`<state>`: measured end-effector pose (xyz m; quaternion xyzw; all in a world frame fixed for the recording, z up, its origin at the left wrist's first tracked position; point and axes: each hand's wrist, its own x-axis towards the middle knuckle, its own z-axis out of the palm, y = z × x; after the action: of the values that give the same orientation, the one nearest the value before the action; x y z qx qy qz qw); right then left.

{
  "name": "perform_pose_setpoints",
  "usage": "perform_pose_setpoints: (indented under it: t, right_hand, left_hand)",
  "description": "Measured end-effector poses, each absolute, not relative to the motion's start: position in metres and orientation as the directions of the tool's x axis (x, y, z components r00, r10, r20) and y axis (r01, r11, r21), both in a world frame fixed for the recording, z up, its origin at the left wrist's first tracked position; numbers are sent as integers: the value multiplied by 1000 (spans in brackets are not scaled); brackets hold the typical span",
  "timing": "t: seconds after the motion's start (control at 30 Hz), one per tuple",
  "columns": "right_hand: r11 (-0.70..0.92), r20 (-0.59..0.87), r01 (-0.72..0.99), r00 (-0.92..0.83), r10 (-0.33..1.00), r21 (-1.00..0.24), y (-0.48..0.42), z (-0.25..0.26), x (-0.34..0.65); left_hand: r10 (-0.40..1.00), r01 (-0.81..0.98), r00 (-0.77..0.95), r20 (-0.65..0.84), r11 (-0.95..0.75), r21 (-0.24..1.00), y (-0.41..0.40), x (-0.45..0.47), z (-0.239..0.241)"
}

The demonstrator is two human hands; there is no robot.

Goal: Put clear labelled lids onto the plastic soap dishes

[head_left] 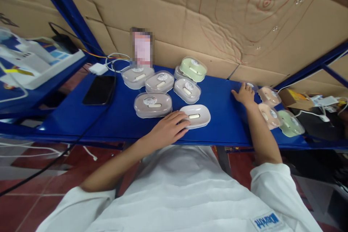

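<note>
Head view first: the only writing I can pick out is a blue logo patch (pixel 265 222) on the hem of my white shirt, its letters too skewed to read, and round white stickers on the box lids, too small to read. Red pen loops are scrawled across the brown cardboard backing (pixel 244 18) behind the blue metal table (pixel 217 116).

My left hand (pixel 169 128) lies flat and open, fingertips touching the near edge of a white oval plastic soap box (pixel 196 115) that sits uncovered at the front middle of the table. My right hand (pixel 244 94) is spread open, palm down, far to the right, fingertips on a pinkish lidded box (pixel 251 86) that it mostly hides.

Behind the white box I count five lidded oval boxes in a cluster: four greyish ones with clear lids (pixel 153 104) and one pale green one (pixel 193 69) stacked on another at the back. By my right forearm lie two more pink boxes (pixel 269 96) and a green one (pixel 290 123), making three there besides the hidden one.

A black phone (pixel 99 89) lies face up at left, with a white charger block (pixel 98 68) and its cables behind it, and a black cable trails off the table's front edge. A blurred upright card (pixel 141 48) leans against the cardboard.
</note>
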<state>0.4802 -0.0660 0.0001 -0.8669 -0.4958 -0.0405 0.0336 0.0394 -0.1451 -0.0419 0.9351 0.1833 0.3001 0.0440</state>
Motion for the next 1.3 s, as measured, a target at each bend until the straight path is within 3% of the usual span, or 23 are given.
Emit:
perform_pose_setpoints:
  t: [0.1, 0.2, 0.27, 0.37, 0.5, 0.6, 0.67, 0.77, 0.83, 1.07, 1.3]
  right_hand:
    - [-421, 67, 907, 422, 904, -27, -69, -2, 486]
    - [-39, 42, 985, 47, 998, -168, -87, 2, 491]
    - [110, -25, 951, -122, 992, -288, -97, 5, 492]
    - [133, -114, 915, -190, 975, -381, -101, 2, 485]
    - [219, 10, 863, -240, 971, -455, -94, -6, 466]
    - [192, 50, 868, -190, 981, -458, -99, 0, 459]
    - [144, -57, 830, -206, 977, -538, -108, 12, 457]
    - [129, -247, 699, -411, 877, -703, -125, 30, 445]
    - [212, -228, 622, -550, 803, -754, -134, 36, 427]
    - [620, 91, 541, -708, 701, -568, -151, 16, 353]
    - [731, 275, 628, -677, 683, -269, -182, -12, 333]
  left_hand:
    - [363, 308, 751, 552, -931, 194, -145, 39, -43]
    - [374, 313, 751, 545, -927, 205, -145, 39, -44]
    - [377, 317, 750, 544, -926, 204, -145, 39, -45]
    - [393, 341, 738, 549, -919, 199, -146, 39, -45]
    - [433, 355, 702, 565, -901, 250, -147, 37, -46]
    - [463, 343, 681, 567, -886, 311, -147, 36, -47]
    - [489, 349, 675, 553, -872, 345, -147, 35, -47]
    - [532, 377, 651, 542, -846, 377, -148, 35, -45]
    - [564, 395, 629, 534, -825, 405, -150, 36, -44]
    - [609, 404, 614, 503, -789, 463, -148, 35, -46]
    - [564, 395, 624, 540, -825, 405, -142, 34, -50]
